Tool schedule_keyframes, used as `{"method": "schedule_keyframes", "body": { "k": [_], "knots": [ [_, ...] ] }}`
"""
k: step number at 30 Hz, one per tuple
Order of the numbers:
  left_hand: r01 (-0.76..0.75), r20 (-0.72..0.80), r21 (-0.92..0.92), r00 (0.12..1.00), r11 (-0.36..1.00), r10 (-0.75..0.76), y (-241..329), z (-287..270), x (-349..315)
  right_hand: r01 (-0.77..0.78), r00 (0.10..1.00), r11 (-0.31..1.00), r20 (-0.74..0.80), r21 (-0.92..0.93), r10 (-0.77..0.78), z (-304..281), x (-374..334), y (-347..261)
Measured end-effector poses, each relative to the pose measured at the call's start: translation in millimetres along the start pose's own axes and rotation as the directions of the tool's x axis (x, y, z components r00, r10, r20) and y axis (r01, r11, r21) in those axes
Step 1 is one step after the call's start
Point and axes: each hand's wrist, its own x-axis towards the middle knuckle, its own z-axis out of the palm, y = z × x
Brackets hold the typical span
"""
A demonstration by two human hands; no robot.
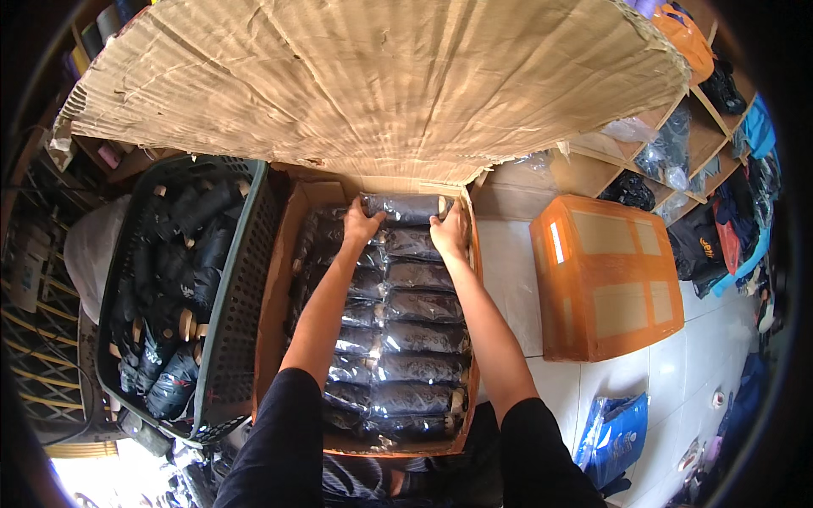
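Observation:
A black folded umbrella (406,207) in clear plastic, with a pale handle end, lies across the far end of an open cardboard box (275,330). My left hand (362,224) is closed on its left end. At the other end, by the pale tip, my right hand (449,230) grips it with the thumb on the near side. Nearer to me, several more plastic-wrapped black umbrellas (423,309) fill the box in two columns. My forearms cover part of the left column. The umbrella's underside and some fingertips are hidden.
The box's large torn flap (381,85) stands up behind it. A dark green basket (241,279) of loose black umbrellas (190,220) stands at the left. On the right are a taped carton (605,279), a blue plastic package (611,440) and wooden cubbyhole shelves (610,161).

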Motion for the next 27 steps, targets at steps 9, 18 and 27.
{"method": "schedule_keyframes", "body": {
  "k": [9,18,27],
  "knots": [
    [-0.584,0.004,0.162,0.806,0.795,0.592,-15,13,-23,0.198,0.980,0.970,-0.046,0.142,-0.193,-6,-8,19],
    [-0.063,0.185,-0.313,0.975,0.948,0.126,-7,-1,-19,0.267,0.962,0.928,0.126,-0.258,-0.242,-25,-36,-3],
    [-0.294,0.532,0.134,0.827,0.946,0.182,-6,-2,-37,0.243,0.948,0.890,0.287,-0.386,-0.135,-9,-38,6]
  ]
}}
